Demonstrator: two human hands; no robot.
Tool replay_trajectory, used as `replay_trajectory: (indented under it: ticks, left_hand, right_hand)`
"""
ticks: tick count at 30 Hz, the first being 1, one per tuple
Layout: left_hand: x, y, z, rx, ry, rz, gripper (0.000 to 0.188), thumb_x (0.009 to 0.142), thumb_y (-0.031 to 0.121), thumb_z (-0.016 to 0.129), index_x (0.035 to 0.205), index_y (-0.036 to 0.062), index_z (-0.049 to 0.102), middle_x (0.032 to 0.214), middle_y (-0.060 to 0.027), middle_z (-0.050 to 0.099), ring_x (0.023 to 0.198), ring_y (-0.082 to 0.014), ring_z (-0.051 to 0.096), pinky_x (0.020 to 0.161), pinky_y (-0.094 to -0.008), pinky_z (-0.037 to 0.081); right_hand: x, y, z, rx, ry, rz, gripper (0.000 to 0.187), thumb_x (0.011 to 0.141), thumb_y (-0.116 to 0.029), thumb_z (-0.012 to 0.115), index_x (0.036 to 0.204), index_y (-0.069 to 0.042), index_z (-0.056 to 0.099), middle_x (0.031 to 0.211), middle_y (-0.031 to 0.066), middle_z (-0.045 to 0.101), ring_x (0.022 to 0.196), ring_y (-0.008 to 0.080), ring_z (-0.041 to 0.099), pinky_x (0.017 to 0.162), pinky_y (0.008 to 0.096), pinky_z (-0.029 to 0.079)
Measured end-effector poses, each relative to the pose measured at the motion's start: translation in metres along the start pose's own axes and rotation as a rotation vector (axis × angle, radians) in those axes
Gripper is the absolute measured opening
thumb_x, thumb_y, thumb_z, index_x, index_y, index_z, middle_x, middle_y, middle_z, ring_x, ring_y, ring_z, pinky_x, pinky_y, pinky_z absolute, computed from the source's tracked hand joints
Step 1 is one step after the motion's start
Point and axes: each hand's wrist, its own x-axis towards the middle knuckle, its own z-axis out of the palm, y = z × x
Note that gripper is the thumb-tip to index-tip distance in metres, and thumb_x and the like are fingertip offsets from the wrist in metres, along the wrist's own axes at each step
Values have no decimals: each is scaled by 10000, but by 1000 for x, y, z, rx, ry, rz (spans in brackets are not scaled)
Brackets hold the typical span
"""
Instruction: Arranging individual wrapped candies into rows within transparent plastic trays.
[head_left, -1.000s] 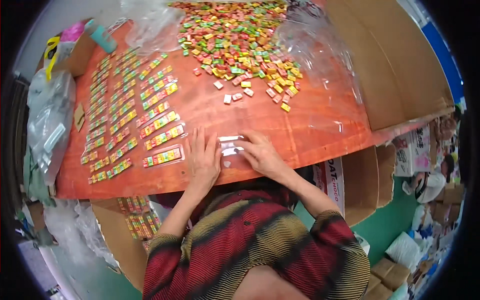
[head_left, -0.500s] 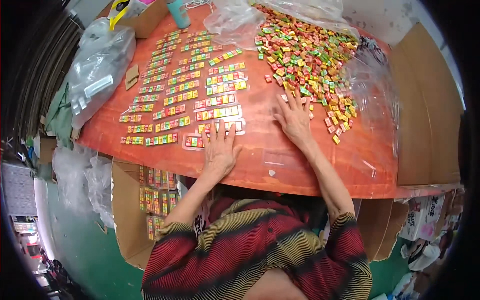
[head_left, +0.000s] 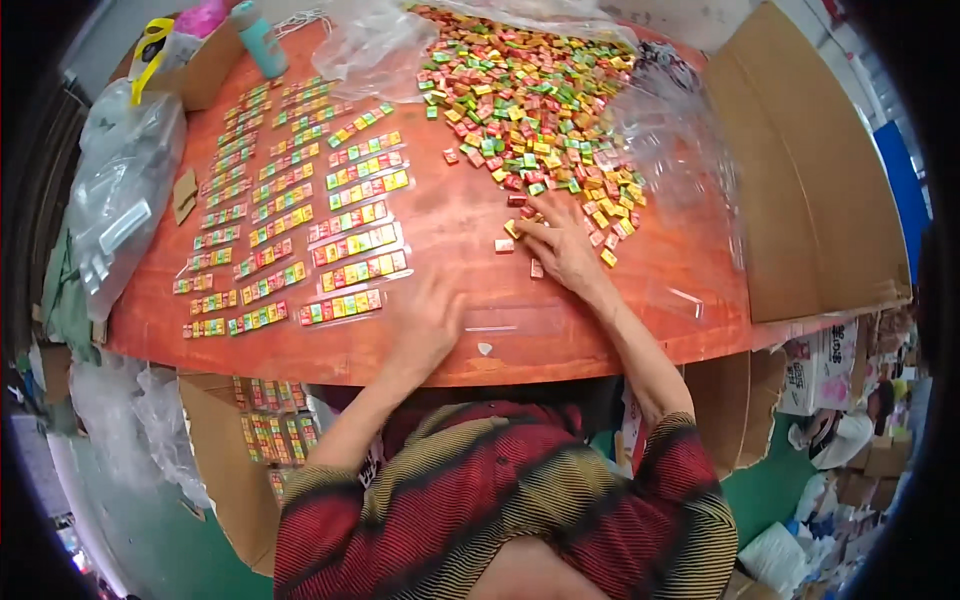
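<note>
Small, brightly coloured boxes in red, yellow and green form a large loose pile (head_left: 530,110) at the far side of the red table (head_left: 560,330). At the pile's near edge, my right hand (head_left: 565,248) reaches over a few loose pieces with fingers apart. Its thumb tip touches a small yellow box (head_left: 511,229), and a red-and-white box (head_left: 504,246) lies just nearer. My left hand (head_left: 425,320), smeared by motion, is over the table right of a filled clear tray (head_left: 340,307). An unfilled clear tray (head_left: 490,328) lies between my hands.
Several columns of filled trays (head_left: 280,225) cover the table's left. Clear plastic bags (head_left: 125,190) hang at the left edge, and plastic film (head_left: 680,160) lies right of the pile. A tall cardboard flap (head_left: 810,170) stands at right. Below left, an open carton (head_left: 225,430) holds filled trays.
My left hand has moved off the nearest filled tray toward the right. My right hand has drawn a few small boxes out from the pile toward me. The view has shifted.
</note>
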Motion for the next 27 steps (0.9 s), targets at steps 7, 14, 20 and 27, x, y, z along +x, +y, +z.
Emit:
replay_trajectory:
  ticks: [7,14,20,27]
  left_hand:
    - [46,26,48,-110,86,108,329,753,127,595,1071,56,546,973,-154,496,889,-323,479,757,-413,409]
    - [74,7,68,21,-31,94,211,744,96,596,953,71,584,866,-123,485,846,-318,479,730,-419,402]
    - [61,0,71,43,53,13,207,729,80,590,934,62,572,859,-128,487,857,-323,473,727,-417,398]
    - [9,44,60,190,-109,41,562,763,362,583,1208,43,457,1261,-206,398,1206,-371,321,985,-532,246]
  right_hand:
    - [-37,-27,-9,174,151,366,241,755,-77,606,996,-63,594,932,114,554,921,288,519,766,366,426]
    - [-37,-37,-9,-31,-39,346,251,765,-119,593,1011,-76,563,895,131,521,803,300,541,675,382,454]
    - [-11,-25,-15,-188,0,331,212,750,-119,585,955,-67,566,842,138,516,784,305,546,641,400,450]
    - [-14,-42,-16,-70,128,148,322,764,-109,566,1083,-67,544,978,133,530,919,312,500,792,415,398]
